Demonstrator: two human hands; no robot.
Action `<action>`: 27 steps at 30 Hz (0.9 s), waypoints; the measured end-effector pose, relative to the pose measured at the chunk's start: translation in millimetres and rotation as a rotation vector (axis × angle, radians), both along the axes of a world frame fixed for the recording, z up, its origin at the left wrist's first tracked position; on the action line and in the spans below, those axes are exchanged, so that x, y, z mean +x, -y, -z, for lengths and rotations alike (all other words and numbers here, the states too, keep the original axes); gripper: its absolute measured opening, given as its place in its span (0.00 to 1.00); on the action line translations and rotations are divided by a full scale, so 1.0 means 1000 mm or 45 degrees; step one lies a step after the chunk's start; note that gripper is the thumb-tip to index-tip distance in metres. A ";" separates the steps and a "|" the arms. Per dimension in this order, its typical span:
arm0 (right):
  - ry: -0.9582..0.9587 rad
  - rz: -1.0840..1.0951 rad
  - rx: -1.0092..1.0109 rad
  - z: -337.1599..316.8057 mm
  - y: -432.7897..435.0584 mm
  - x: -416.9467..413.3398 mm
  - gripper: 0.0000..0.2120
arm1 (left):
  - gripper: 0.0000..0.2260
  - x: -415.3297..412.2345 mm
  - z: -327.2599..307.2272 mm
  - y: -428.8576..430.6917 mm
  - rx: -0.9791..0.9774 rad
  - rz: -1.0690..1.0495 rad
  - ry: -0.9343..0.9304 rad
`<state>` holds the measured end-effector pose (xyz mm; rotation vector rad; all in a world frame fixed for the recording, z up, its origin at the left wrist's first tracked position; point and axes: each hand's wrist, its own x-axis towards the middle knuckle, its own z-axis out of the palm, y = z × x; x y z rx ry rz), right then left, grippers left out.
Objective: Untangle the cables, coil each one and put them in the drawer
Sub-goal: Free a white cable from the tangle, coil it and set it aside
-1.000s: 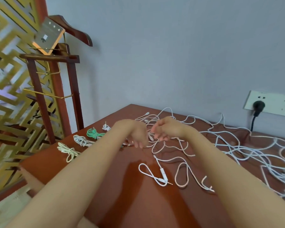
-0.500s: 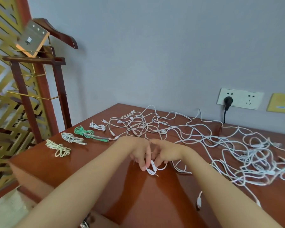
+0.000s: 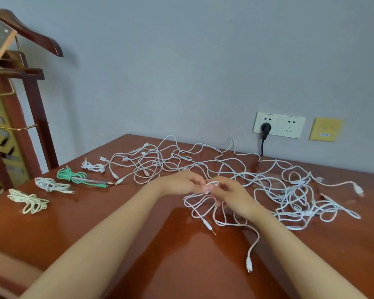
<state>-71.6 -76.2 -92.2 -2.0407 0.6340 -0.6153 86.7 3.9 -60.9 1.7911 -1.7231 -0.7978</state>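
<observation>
Over the middle of the brown table point(image 3: 95, 225), my left hand point(image 3: 183, 182) and my right hand point(image 3: 230, 194) meet and both pinch a white audio cable point(image 3: 198, 209). Its loops hang below my fingers, and its jack plug point(image 3: 209, 227) lies on the wood. Behind and to the right spreads a tangle of white cables point(image 3: 268, 182). Along the left side lie coiled cables: a cream one point(image 3: 28, 200), a white one point(image 3: 51, 184), a green one point(image 3: 73, 175) and a small white one point(image 3: 93, 167). No drawer is in view.
A black plug point(image 3: 265, 128) sits in the wall socket point(image 3: 279, 125) behind the table, its cord dropping to the tabletop. A yellow wall plate point(image 3: 325, 129) is beside it. A wooden valet stand point(image 3: 20, 87) rises at the left, past the table's edge.
The view has swung right and closer. Both hands drew the white audio cable toward me; more of its loops hang below my fingers, and its plug lies on the table.
</observation>
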 end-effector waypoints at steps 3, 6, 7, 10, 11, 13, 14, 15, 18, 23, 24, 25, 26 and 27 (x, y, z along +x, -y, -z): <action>0.086 0.096 0.187 0.005 0.002 -0.015 0.11 | 0.08 -0.012 0.012 0.011 0.006 0.027 -0.225; 0.316 0.082 0.549 0.012 0.003 -0.024 0.14 | 0.11 -0.025 0.031 0.023 0.000 -0.002 -0.717; 0.429 0.046 0.687 0.010 0.003 -0.028 0.15 | 0.11 -0.030 0.037 0.026 -0.009 -0.017 -0.877; 0.666 0.021 0.981 0.006 0.006 -0.034 0.18 | 0.09 -0.044 0.048 0.036 -0.031 -0.004 -1.231; 0.678 0.050 0.992 0.005 0.007 -0.035 0.17 | 0.08 -0.047 0.049 0.039 -0.028 -0.003 -1.289; 0.649 0.114 0.959 0.005 0.011 -0.034 0.15 | 0.05 -0.047 0.048 0.044 0.004 -0.059 -1.451; 0.641 0.145 0.962 0.006 0.013 -0.034 0.14 | 0.06 -0.045 0.048 0.047 -0.003 -0.104 -1.554; 0.626 0.182 0.962 0.008 0.015 -0.033 0.14 | 0.06 -0.043 0.048 0.050 -0.030 -0.146 -1.639; 0.480 0.221 0.830 0.011 0.015 -0.029 0.14 | 0.12 -0.040 0.052 0.059 -0.123 -0.315 -1.777; 0.254 0.329 0.565 0.018 0.012 -0.015 0.17 | 0.14 -0.051 0.054 0.068 -0.213 -0.417 -1.961; 0.205 0.373 0.498 0.019 0.012 -0.014 0.18 | 0.15 -0.051 0.054 0.068 -0.223 -0.408 -1.978; 0.165 0.405 0.440 0.020 0.012 -0.014 0.19 | 0.15 -0.052 0.054 0.068 -0.233 -0.403 -1.984; 0.131 0.423 0.399 0.021 0.012 -0.014 0.20 | 0.16 -0.053 0.054 0.068 -0.247 -0.401 -1.984; 0.106 0.432 0.371 0.021 0.012 -0.013 0.21 | 0.15 -0.054 0.053 0.068 -0.269 -0.399 -1.985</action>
